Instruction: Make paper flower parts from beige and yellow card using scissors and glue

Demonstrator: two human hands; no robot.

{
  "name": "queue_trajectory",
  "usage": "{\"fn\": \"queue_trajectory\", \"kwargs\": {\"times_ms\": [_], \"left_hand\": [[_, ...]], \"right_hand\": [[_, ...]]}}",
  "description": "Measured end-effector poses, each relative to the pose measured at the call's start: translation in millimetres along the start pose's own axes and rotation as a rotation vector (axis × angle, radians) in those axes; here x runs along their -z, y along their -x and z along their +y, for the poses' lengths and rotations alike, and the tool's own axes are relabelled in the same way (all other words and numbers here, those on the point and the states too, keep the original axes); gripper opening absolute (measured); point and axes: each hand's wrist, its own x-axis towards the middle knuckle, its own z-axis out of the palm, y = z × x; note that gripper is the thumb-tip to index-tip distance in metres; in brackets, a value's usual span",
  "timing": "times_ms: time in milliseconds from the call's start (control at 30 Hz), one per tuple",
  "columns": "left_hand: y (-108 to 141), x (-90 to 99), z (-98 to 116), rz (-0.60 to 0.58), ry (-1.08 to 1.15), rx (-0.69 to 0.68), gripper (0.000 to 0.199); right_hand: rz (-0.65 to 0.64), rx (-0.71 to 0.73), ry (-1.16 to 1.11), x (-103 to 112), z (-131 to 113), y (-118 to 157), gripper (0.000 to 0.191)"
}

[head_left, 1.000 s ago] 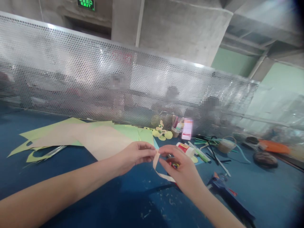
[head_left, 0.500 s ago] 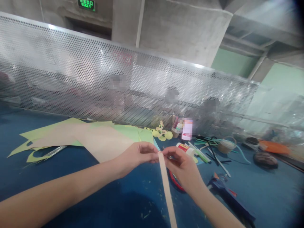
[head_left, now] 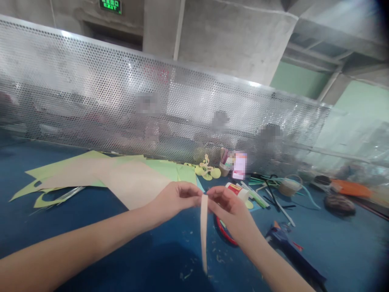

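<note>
A narrow pale paper strip [head_left: 204, 233] hangs down over the blue table, its upper end between my two hands. My left hand [head_left: 174, 198] is closed, pinching that end between thumb and fingers. From the other side my right hand [head_left: 232, 209] has its thumb and fingertips closed at the same end. Behind the right hand lie a white bottle with a red label [head_left: 238, 191] and a red curved object [head_left: 224, 233], partly covered by the hand. Large sheets of pale paper [head_left: 133, 176] and green paper lie beyond my left hand.
A blue glue gun [head_left: 293, 251] lies right of my right forearm. Farther back are a small yellow paper figure [head_left: 207, 169], a lit phone [head_left: 240, 165], a small bucket [head_left: 290, 186] and several coloured sticks. A perforated metal screen [head_left: 115, 93] crosses behind, people beyond it.
The strip's lower end has swung away from me and to the left, so its whole hanging length now shows. Both hands stay nearly in place, still pinching its top.
</note>
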Motion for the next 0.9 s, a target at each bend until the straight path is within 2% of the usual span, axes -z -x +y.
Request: {"fn": "queue_trajectory", "kwargs": {"times_ms": [167, 367, 667, 900], "left_hand": [[-0.7, 0.8, -1.9, -0.033, -0.087, -0.024, 0.017], [0.0, -1.7, -5.0, -0.038, -0.012, -0.008, 0.021], [-0.4, 1.1, -8.4, -0.008, -0.131, 0.0, 0.02], [0.9, -0.3, -7.3, -0.018, -0.155, -0.023, 0.021]], "right_hand": [[-0.005, -0.023, 0.052, 1.9, 1.4, -0.9, 0.025], [0.035, -0.101, -0.017, 0.2, 0.8, -0.2, 0.029], [0.025, 0.046, 0.089, -0.1, -1.6, 0.7, 0.021], [0.011, 0.021, 0.078, 0.6, 1.2, 0.1, 0.019]]}}
